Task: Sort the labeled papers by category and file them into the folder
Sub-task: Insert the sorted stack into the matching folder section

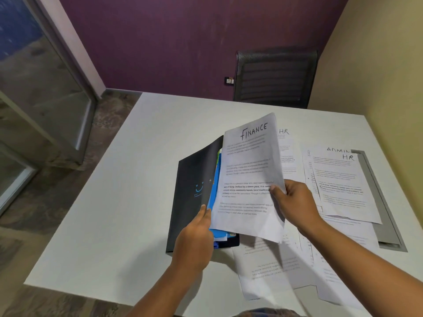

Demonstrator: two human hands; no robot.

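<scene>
A dark folder [192, 179] with a blue smile mark lies on the white table [119, 202], its front cover lifted. My left hand [196, 234] grips that cover's lower edge. Blue inner pockets [216, 197] show inside. My right hand [293, 202] pinches the right edge of a printed sheet headed FINANCE [249, 175], which it holds over the folder's open mouth. To the right lie more sheets, one headed HR [286, 147] partly under the FINANCE sheet, and another marked HR [341, 184] on top of one marked ADMIN.
Further loose printed sheets [279, 268] spread across the table's near right corner. A grey cable tray slot [386, 207] runs along the right side. A black mesh chair [274, 76] stands behind the table against the purple wall. Glass panels are on the left.
</scene>
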